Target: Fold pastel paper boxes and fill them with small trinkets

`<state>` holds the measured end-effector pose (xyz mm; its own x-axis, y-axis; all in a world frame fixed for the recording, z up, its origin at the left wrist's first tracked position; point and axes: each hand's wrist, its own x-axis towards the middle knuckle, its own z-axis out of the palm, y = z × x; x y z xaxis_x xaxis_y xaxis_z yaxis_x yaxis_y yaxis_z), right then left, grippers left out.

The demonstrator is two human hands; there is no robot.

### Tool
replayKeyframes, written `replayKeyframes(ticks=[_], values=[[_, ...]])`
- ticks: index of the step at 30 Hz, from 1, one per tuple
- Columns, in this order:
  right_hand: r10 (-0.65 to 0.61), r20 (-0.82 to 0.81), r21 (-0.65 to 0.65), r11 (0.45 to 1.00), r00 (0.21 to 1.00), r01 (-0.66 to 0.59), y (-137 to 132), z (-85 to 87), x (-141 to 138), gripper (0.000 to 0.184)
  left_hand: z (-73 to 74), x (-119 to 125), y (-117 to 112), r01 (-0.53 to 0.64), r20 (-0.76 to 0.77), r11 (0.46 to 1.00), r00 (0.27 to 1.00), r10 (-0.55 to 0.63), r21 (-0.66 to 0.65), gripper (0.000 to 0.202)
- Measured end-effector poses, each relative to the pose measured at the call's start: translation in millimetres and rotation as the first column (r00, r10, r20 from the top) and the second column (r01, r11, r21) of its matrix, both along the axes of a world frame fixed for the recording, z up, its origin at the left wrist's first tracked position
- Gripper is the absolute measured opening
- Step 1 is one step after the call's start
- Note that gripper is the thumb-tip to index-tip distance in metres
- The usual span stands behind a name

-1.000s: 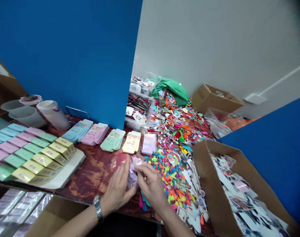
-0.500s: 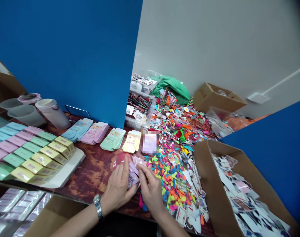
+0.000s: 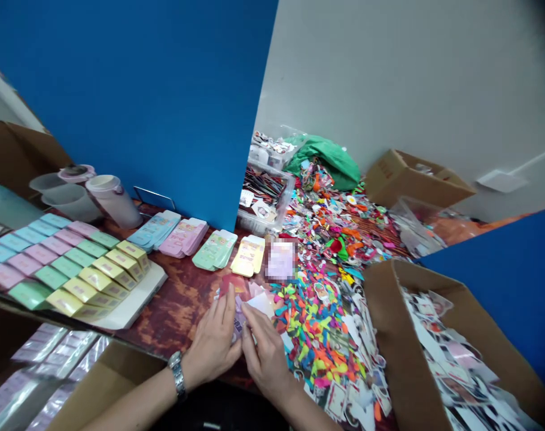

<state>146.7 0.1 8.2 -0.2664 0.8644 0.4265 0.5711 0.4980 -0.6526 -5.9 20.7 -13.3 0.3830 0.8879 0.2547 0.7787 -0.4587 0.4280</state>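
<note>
Both of my hands are close together over a mottled reddish-brown wooden tabletop (image 3: pixel 177 305). My left hand (image 3: pixel 212 347), with a silver link wristwatch (image 3: pixel 177 374) on its wrist, and my right hand (image 3: pixel 267 359) grip a lilac printed paper packet (image 3: pixel 238 326) between them. The packet is held just above the tabletop, touching a red paper piece (image 3: pixel 233 286) and a white paper sheet (image 3: pixel 261 304) at its far side. Straight ahead lie small fanned stacks of folded paper sleeves: a blue stack (image 3: pixel 153 231), a pink stack (image 3: pixel 183 237), a green stack (image 3: pixel 215 249), a yellow stack (image 3: pixel 248 255) and a blurred pale stack (image 3: pixel 281 261). Left of my hands, pastel folded paper boxes stand in rows on a white board (image 3: pixel 140 305). To the right, a heap of multicoloured paper cut-outs (image 3: pixel 317 341) spreads beside an open cardboard box (image 3: pixel 395 341) filled with white printed paper offcuts (image 3: pixel 451 353).
</note>
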Motion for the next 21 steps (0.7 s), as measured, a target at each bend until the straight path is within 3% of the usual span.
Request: replayKeyframes(ticks=[3, 6, 10, 12, 16, 21], values=[[0.054, 0.011, -0.021, 0.998, 0.998, -0.054, 9.1, 2.0, 4.3, 0.056, 7.3, -21.4, 2.1, -0.04, -0.032, 0.999, 0.999, 0.039, -0.015, 0.091], [-0.022, 0.088, 0.029, 0.999, 0.996, 0.02, 33.4, -1.2, 24.9, 0.052, 11.3, -57.2, 9.7, -0.166, -0.138, 0.983, 0.975, 0.175, 0.073, 0.088], [-0.219, 0.284, 0.01, 0.974, 0.933, 0.225, 92.5, -11.3, 73.5, 0.045, 4.6, -110.1, 22.5, -0.279, -0.391, 0.937, 0.855, 0.342, 0.21, 0.081], [-0.234, 0.444, -0.042, 0.959, 0.865, 0.281, 126.3, -15.6, 97.4, 0.05, -0.3, -128.1, 27.9, -0.312, -0.483, 0.918, 0.782, 0.394, 0.243, 0.071], [-0.099, 0.597, -0.132, 0.967, 0.796, 0.219, 178.0, -24.5, 123.8, 0.08, -1.5, -142.8, 32.4, -0.352, -0.524, 0.896, 0.727, 0.445, 0.272, 0.064], [-0.091, 0.653, -0.129, 0.965, 0.752, 0.229, 195.0, -35.0, 121.2, 0.093, 7.2, -137.1, 34.5, -0.299, -0.416, 0.878, 0.792, 0.447, 0.374, 0.063]])
